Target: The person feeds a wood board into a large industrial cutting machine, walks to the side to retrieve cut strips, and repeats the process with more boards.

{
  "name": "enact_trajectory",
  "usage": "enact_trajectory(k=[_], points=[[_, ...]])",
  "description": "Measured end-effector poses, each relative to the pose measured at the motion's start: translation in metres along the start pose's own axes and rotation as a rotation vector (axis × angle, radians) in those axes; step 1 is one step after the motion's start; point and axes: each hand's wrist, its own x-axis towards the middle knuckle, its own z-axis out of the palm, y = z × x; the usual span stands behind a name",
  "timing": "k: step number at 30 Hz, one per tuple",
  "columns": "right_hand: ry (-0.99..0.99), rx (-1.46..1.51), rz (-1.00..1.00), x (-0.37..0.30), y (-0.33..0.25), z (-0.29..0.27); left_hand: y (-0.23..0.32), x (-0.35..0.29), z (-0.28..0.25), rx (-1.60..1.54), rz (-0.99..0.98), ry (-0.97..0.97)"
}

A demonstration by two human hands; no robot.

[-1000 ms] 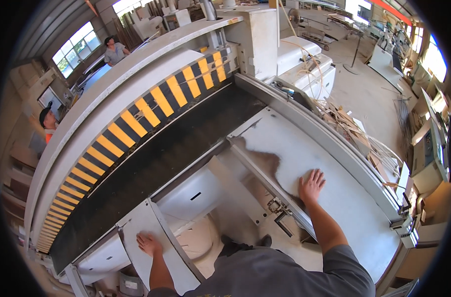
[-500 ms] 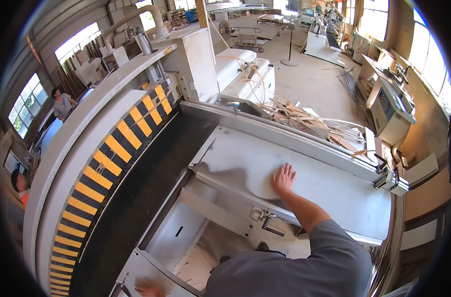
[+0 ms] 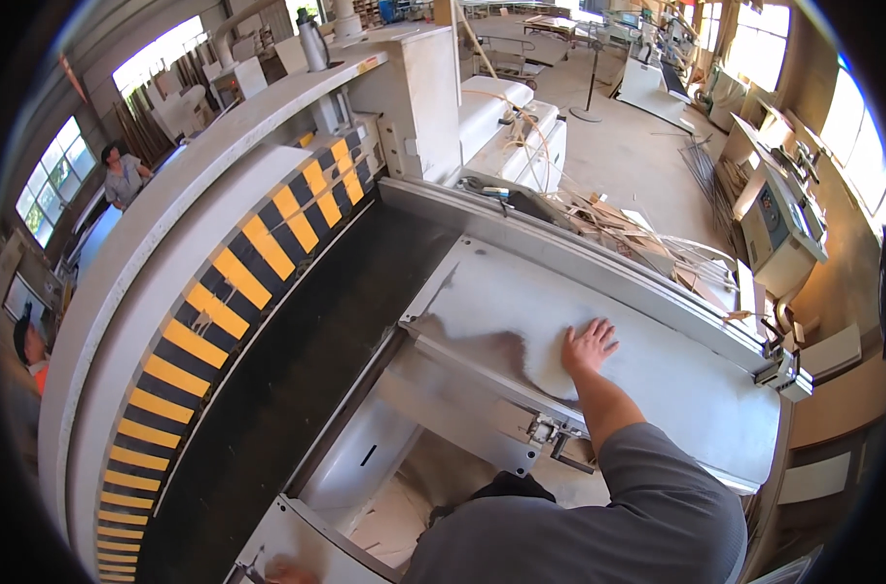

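Observation:
Palm down and fingers spread, my right hand [image 3: 591, 346] lies on a pale metal table [image 3: 676, 409] with a smooth, partly reflective surface. It holds nothing. My left hand [image 3: 292, 570] is at the bottom edge, over or on a second pale metal table [image 3: 311, 535]. It is blurred and partly cut off, so its fingers cannot be made out. Between the two tables is a gap with a metal crossbar and a small clamp-like handle [image 3: 557, 438]. Both tables adjoin a dark conveyor belt [image 3: 297, 331] that runs under a large machine.
A machine beam [image 3: 170, 253] with a yellow-and-black striped guard [image 3: 238, 282] rises left of the belt. A metal fence [image 3: 618, 268] borders the right table. Behind it lie wood offcuts [image 3: 608, 224]. Two other people [image 3: 125, 180] are beyond the beam, and a control console [image 3: 778, 229] stands at right.
The view has shifted, so the machine and right table appear farther right. My right hand stays flat on the table; my left hand remains low at the edge, its fingers less distinct now.

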Motion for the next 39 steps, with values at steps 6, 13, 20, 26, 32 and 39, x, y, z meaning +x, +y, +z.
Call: enact_trajectory(k=[6,13,20,26,32,39], points=[[-0.023,-0.016,0.005,-0.001,-0.008,0.0,0.001,0.006,-0.005,0.007,-0.003,-0.011],[-0.056,0.006,0.008,-0.005,-0.016,-0.032,0.003,0.035,-0.036,-0.003,-0.054,-0.138],[-0.014,0.026,0.002,-0.004,-0.019,-0.035,0.006,0.051,-0.059,0.014,-0.017,-0.132],[-0.07,0.032,0.018,-0.006,-0.026,-0.054,0.013,0.063,-0.069,-0.021,0.005,0.015],[-0.068,0.014,0.025,-0.005,-0.03,-0.064,0.013,0.081,-0.08,-0.033,0.025,0.071],[-0.083,-0.013,0.027,-0.007,-0.039,-0.073,0.006,0.091,-0.071,-0.047,0.019,0.116]])
